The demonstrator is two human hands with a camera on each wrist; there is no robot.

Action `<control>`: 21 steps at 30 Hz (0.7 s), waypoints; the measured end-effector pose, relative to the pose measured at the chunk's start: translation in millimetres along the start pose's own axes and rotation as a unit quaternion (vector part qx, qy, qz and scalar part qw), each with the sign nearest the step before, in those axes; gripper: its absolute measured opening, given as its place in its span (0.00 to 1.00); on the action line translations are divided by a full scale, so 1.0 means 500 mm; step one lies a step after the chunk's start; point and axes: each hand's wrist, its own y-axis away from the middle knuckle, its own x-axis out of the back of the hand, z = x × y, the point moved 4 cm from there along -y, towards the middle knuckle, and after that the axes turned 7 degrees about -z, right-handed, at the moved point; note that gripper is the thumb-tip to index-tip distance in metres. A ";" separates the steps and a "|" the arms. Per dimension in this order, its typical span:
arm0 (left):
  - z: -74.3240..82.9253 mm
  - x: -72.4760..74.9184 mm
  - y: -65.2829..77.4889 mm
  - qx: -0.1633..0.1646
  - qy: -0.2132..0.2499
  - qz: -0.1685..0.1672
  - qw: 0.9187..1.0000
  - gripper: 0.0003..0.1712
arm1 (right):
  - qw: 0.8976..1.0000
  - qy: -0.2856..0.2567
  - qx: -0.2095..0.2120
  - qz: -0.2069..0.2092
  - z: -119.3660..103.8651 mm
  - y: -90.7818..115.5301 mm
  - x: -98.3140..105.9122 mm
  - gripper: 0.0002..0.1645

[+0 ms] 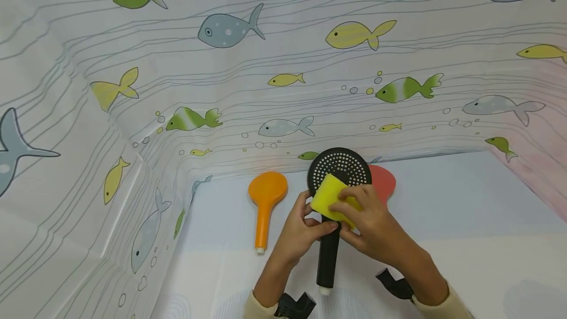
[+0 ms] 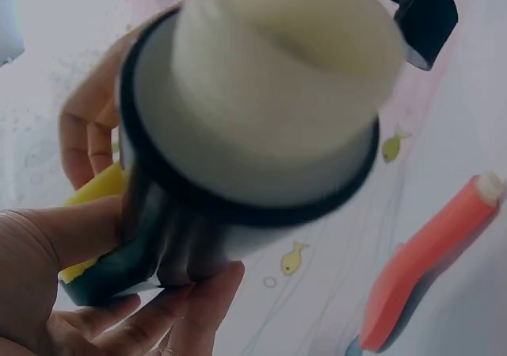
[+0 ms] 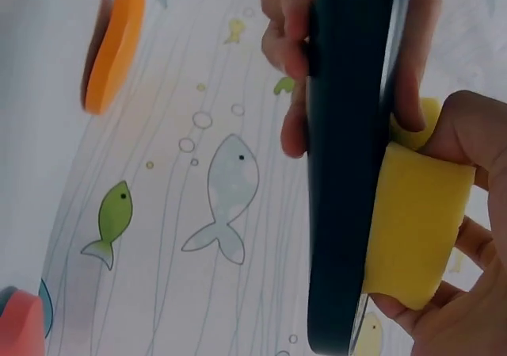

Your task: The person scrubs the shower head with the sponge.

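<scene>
A black shower head (image 1: 328,255) is held up in the middle of the head view, its holed face toward the camera. My left hand (image 1: 296,234) grips it around the neck, thumb in front and fingers behind. With bent fingers my right hand (image 1: 376,223) pinches a yellow sponge (image 1: 325,201) and presses it to the lower part of the holed face. The right wrist view shows the sponge (image 3: 420,225) touching the face side-on. Close up in the left wrist view is the handle's pale threaded end (image 2: 285,78). The sponge covers part of the holes.
An orange shower head (image 1: 267,191) lies on the table to the left. Behind my right hand lies a red shower head (image 1: 384,181), partly hidden. A fish-patterned sheet (image 1: 288,102) rises behind and to the sides of the pale tabletop (image 1: 443,201).
</scene>
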 end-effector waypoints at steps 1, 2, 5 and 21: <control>0.000 0.000 0.001 0.000 0.002 -0.001 1.000 0.42 | 1.000 -0.001 0.003 0.001 -0.001 -0.001 0.000 0.21; 0.000 0.000 0.002 0.001 -0.001 -0.001 1.000 0.42 | 1.000 0.000 0.002 0.004 0.000 -0.001 0.000 0.21; 0.000 -0.004 0.002 0.006 -0.023 0.000 1.000 0.41 | 1.000 0.009 -0.004 0.023 0.007 -0.002 0.006 0.18; -0.014 -0.058 -0.004 0.043 -0.151 -0.015 0.988 0.39 | 0.980 0.014 -0.115 0.160 0.076 0.019 0.050 0.19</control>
